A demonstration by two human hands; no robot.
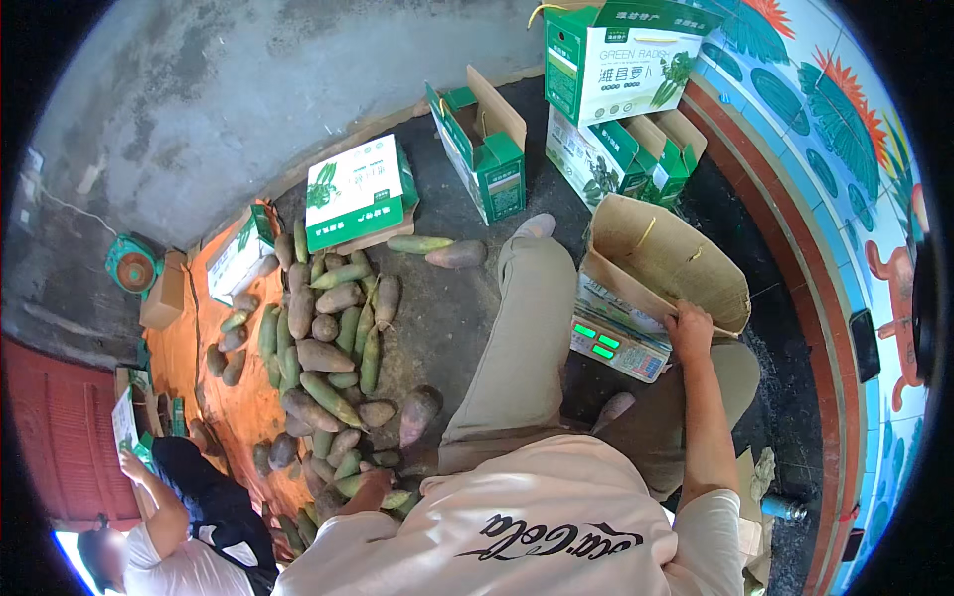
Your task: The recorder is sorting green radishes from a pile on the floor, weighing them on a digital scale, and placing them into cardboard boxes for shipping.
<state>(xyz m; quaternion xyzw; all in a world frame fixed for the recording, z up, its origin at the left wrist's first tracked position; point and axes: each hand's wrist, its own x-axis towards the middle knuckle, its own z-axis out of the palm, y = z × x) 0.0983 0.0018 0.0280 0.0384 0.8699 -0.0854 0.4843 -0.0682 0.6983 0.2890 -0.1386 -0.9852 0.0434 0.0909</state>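
Observation:
My right hand (pixel 691 333) is closed over the near rim of an open cardboard box (pixel 656 238), its brown inside facing up. The box rests on a digital scale (pixel 618 355) with lit green displays, between my legs. My left hand (pixel 370 487) reaches down on my left to the near end of a radish pile. A green radish (pixel 396 499) shows on both sides of it; its fingers are too hidden to tell whether they grip. Many green and purplish-brown radishes (pixel 323 356) lie heaped beyond, and a purplish one (pixel 419 412) lies near my left leg.
A closed white-and-green carton (pixel 356 189) stands behind the pile. An open green carton (pixel 494 174) and stacked cartons (pixel 621 74) stand farther back. An orange sheet (pixel 214 397) lies under the radishes. At lower left, another person (pixel 189 536) raises an arm by a carton. A curved, painted wall bounds the right.

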